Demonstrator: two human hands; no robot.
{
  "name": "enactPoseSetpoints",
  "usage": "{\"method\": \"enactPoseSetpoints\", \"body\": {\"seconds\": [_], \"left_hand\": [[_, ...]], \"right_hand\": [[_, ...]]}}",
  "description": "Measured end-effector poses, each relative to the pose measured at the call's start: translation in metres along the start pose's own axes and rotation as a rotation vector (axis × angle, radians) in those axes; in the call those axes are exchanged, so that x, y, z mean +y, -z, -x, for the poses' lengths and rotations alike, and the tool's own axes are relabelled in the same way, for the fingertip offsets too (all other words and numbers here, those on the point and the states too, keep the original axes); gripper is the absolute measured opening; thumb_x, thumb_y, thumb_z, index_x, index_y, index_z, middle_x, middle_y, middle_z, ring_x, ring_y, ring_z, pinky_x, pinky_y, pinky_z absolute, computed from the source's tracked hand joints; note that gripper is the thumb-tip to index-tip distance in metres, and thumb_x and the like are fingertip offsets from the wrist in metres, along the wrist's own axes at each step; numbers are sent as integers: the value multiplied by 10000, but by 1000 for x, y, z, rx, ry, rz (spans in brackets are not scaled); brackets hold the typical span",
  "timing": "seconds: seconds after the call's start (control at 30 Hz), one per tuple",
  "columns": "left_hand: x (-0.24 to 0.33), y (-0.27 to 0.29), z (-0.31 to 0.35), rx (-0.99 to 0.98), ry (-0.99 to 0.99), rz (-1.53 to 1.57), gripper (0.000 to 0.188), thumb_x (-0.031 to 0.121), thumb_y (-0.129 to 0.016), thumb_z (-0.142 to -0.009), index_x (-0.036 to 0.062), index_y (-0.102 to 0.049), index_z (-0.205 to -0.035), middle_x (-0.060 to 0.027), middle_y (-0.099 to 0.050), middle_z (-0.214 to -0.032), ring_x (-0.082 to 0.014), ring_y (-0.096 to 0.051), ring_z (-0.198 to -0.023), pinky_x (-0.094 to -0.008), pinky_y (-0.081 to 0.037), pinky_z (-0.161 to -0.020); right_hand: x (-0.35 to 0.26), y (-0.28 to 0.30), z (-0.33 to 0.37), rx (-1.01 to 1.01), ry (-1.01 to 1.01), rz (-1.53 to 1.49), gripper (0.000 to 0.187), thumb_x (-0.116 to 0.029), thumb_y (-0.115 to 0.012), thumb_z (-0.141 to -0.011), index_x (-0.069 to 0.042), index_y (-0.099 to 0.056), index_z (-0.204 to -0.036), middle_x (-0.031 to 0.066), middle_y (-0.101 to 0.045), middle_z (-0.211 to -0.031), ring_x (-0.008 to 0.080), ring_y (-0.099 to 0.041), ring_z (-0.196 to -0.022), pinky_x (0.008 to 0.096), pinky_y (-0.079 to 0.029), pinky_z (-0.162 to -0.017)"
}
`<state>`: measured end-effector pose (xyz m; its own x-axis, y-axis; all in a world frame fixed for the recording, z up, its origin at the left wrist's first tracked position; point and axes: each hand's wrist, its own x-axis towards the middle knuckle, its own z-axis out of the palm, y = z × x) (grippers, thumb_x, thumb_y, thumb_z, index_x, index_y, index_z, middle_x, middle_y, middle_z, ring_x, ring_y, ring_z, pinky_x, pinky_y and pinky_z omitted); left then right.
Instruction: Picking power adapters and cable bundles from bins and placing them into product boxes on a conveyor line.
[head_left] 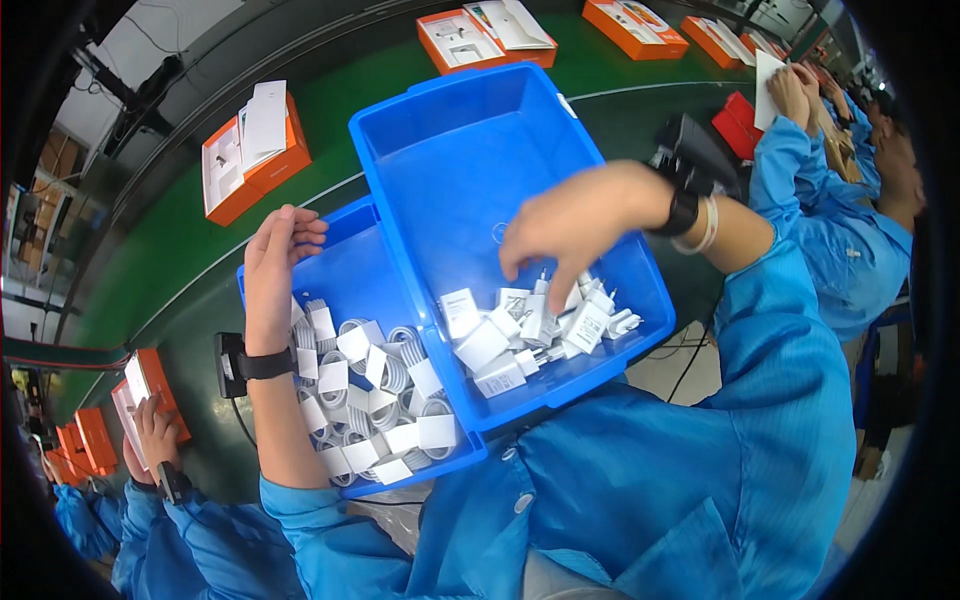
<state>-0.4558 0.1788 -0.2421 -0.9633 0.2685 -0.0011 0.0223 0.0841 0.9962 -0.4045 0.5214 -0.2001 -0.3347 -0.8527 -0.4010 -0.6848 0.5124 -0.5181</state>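
My right hand (580,225) reaches down into the right blue bin (460,150). Its thumb and fingers are apart, slightly blurred, just above a heap of white charger plugs (482,345). Thumb and plugs overlap, and I see none gripped. The left blue bin (340,240), lower and against the first, holds several coiled white cables (352,345) with white paper wraps. Over its far left corner my left hand (283,240) hovers with loosely bent fingers and nothing visible in them.
On the green conveyor (350,120) beyond the bins stand open orange boxes, one (257,160) near my left hand and another (487,40) farther off. Co-workers in blue sit at both sides; one at left has hands (155,430) at an orange box. A red box (737,125) lies at right.
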Motion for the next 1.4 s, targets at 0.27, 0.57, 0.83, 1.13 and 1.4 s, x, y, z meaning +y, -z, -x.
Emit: {"method": "enactPoseSetpoints", "body": {"seconds": [0.27, 0.57, 0.83, 1.13, 1.4], "left_hand": [[-9, 5, 7, 6, -55, -55, 261, 230, -518, -1035, 9, -657, -1024, -83, -694, -939, -127, -627, -844, -264, -507, -776], [-4, -5, 9, -138, -106, -118, 213, 179, -548, -1015, 6, -637, -1101, -79, -691, -1037, -132, -619, -924, -276, -496, -831], [7, -25, 21, -231, -76, 167, 313, 185, -597, -1002, -32, -561, -1224, -141, -667, -1141, -181, -667, -996, -309, -532, -852], [3, 1, 10, 70, -48, 193, 252, 217, -610, -1000, -31, -608, -1046, -99, -696, -868, -144, -679, -754, -276, -558, -709], [-3, 2, 6, 141, -50, 136, 269, 192, -626, -983, -62, -602, -1066, -127, -704, -901, -153, -678, -772, -265, -547, -683]], "right_hand": [[-31, -33, 18, 169, -11, 212, 380, -320, -774, -784, -68, -614, -1019, 109, -625, -929, 328, -642, -942, 451, -509, -717], [-9, 43, 9, 694, -70, -42, 354, -284, -769, -814, -66, -595, -1032, 67, -636, -974, 190, -675, -827, 298, -538, -625], [-22, 66, -110, 826, 92, -649, 411, -172, -714, -920, -51, -519, -1262, 98, -556, -1109, 162, -661, -894, 259, -572, -638], [-8, 89, -145, 943, 166, -198, 460, -171, -747, -853, -9, -595, -1256, 122, -595, -1128, 202, -620, -1027, 293, -585, -716], [-18, 116, -158, 796, 156, 484, 539, -200, -712, -781, 8, -571, -1259, 177, -604, -1170, 348, -625, -1044, 410, -540, -866]]}}
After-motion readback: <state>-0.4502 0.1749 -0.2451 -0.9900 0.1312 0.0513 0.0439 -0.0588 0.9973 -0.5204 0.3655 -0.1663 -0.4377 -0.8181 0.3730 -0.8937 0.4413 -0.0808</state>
